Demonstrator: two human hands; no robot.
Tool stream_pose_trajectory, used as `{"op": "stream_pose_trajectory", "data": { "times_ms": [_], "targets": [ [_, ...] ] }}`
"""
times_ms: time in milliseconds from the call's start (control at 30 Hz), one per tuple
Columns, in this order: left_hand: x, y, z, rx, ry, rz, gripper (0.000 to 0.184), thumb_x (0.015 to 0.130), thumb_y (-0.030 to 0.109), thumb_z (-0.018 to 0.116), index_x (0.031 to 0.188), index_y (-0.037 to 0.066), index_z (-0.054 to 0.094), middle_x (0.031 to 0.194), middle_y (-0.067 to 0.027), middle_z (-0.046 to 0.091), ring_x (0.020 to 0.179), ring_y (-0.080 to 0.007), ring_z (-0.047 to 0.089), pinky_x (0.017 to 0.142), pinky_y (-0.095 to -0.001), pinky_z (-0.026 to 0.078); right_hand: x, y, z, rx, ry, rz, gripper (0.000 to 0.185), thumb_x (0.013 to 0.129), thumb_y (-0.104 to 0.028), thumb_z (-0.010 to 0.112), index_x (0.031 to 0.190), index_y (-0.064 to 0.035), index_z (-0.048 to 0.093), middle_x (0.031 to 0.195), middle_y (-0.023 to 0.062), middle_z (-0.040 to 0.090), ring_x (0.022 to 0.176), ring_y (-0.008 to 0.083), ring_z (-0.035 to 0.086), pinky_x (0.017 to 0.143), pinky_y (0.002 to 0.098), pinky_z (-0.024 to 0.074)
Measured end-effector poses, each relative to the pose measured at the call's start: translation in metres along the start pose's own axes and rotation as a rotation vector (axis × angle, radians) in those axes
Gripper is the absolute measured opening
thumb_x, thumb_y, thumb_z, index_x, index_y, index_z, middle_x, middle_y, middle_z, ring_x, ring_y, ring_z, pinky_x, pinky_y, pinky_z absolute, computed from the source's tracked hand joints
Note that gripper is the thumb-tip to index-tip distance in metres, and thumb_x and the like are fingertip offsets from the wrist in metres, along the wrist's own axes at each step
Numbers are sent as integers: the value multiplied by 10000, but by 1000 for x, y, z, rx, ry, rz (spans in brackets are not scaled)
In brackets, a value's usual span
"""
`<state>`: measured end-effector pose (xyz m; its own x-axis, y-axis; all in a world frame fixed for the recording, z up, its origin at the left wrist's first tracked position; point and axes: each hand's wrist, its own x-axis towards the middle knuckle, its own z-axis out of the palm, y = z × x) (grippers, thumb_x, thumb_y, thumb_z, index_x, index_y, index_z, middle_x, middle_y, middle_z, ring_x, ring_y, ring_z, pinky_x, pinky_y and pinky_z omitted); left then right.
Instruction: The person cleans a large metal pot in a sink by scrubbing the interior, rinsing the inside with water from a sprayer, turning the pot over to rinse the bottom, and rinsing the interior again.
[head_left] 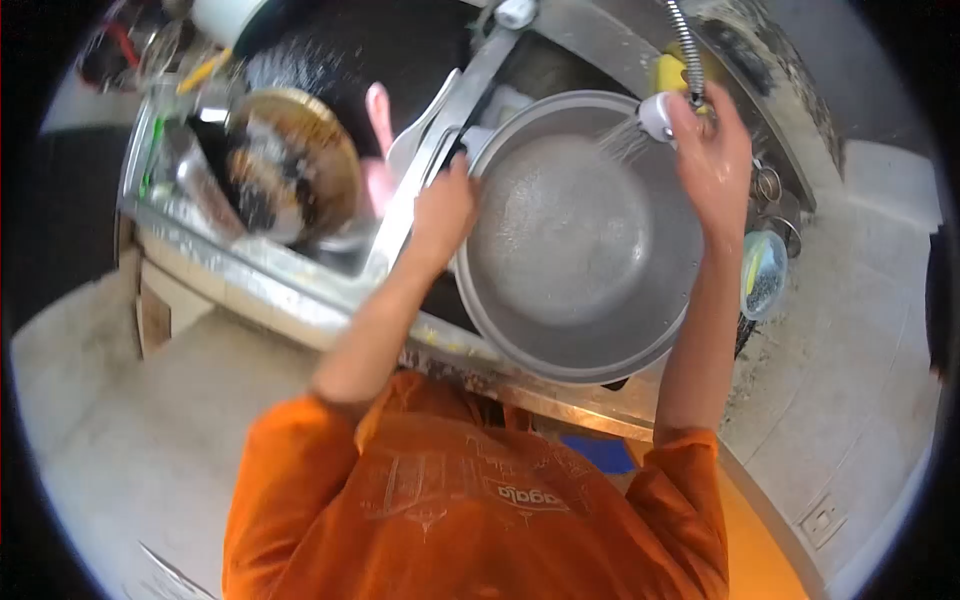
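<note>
My right hand [715, 162] has its grip closed round a white spray head [656, 117], held at the far right of the grey pot [672, 250], coiled hose [684, 40] coming in from the far side; I judge it is set there so the jets land inside the wall and not over the bench [250, 266]. Left hand [445, 208]: grip curled at the pot's left rim, blurred; cannot tell whether it clenches the metal or only rests there. Likely reason for that placing: a steadying touch opposite the spray. Pot is right in front of me, to the right of a metal divider [489, 72], near side close to the bench's front edge. Its bearing: round, mouth up towards me, so no long axis across; the upright axis runs base to mouth, slight tilt hard to judge. Spray face points left and down into the pot, jets slanting a little my way. Left of the divider, a browned round pan [320, 150] and a pink-handled utensil [380, 118], both apart from the pot, which presumably leaves the rinsing side free for it. Yellow sponge [667, 75] just beyond the spray head, handy for the right.
</note>
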<state>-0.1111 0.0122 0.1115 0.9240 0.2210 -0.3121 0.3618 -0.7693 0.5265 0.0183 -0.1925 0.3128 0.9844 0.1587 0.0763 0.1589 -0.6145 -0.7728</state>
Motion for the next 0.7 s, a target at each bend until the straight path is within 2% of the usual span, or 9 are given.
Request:
{"op": "stream_pose_trajectory", "data": {
  "times_ms": [133, 233, 300, 333, 433, 500, 567, 667, 700],
  "targets": [
    [31, 6, -5, -210, 282, 229, 201, 787, 139, 578, 934, 14, 521, 952, -219, 601, 844, -398, 624, 733, -505, 501, -2, -18, 77, -135, 148, -182, 350, 770, -319, 681, 710, 24, 650, 567, 130, 569, 535, 273, 555, 611, 369, 449],
    [32, -14, 10, -499, 423, 335, 288, 718, 98, 620, 978, 2, 541, 961, -208, 583, 983, -389, 570, 878, -480, 454, -25, -39, 134, -64, 17, -77, 358, 769, -321, 672, 714, 31, 651, 577, 165, 598, 571, 309, 597, 634, 382, 466],
    [15, -15, 9, -427, 436, 404, 464, 684, 72, 619, 1131, -6, 525, 1070, -207, 564, 1158, -380, 466, 1006, -451, 366, -21, -39, 149, -170, -22, -103, 379, 757, -340, 667, 717, 36, 652, 632, 192, 628, 618, 355, 621, 654, 396, 480],
    [10, -25, 20, -338, 396, 486, 653, 676, 42, 592, 1303, -25, 421, 1265, -232, 478, 1285, -406, 349, 1076, -453, 297, -20, -40, 155, -248, -21, -193, 389, 753, -349, 661, 719, 38, 651, 629, 195, 624, 619, 371, 614, 653, 410, 478],
    [-57, -24, 14, -350, 386, 422, 757, 668, -1, 559, 1373, -88, 297, 1416, -293, 300, 1343, -441, 252, 1118, -476, 230, -17, -38, 154, -351, -51, -307, 404, 752, -360, 638, 717, 43, 646, 621, 201, 616, 628, 401, 604, 657, 435, 473],
    [-99, -14, 46, -409, 405, 260, 811, 661, -43, 526, 1379, -171, 170, 1431, -382, 162, 1356, -484, 174, 1130, -507, 177, -22, -40, 146, -432, -82, -171, 409, 751, -360, 638, 715, 47, 641, 619, 200, 613, 627, 400, 606, 659, 439, 470],
    [-160, 17, 60, -841, 364, 6, 776, 688, -67, 486, 1359, -217, 126, 1404, -443, 109, 1325, -508, 228, 1111, -486, 234, -23, -45, 136, -451, -115, -133, 411, 752, -361, 653, 718, 49, 638, 611, 182, 609, 587, 366, 596, 633, 413, 465],
    [-199, 33, 55, -1023, -160, -465, 746, 747, -2, 521, 1401, -125, 184, 1342, -367, 360, 1206, -461, 443, 1004, -438, 397, -21, -42, 127, -437, -187, -87, 414, 754, -363, 661, 717, 49, 633, 584, 159, 589, 536, 317, 560, 589, 386, 447],
    [-209, 28, 92, -860, -249, -333, 682, 747, 17, 532, 1347, -148, 253, 1352, -393, 322, 1095, -469, 513, 944, -429, 442, -19, -38, 126, -416, -191, -110, 417, 757, -364, 661, 707, 49, 626, 564, 153, 570, 519, 299, 539, 570, 381, 436]
  ]
}}
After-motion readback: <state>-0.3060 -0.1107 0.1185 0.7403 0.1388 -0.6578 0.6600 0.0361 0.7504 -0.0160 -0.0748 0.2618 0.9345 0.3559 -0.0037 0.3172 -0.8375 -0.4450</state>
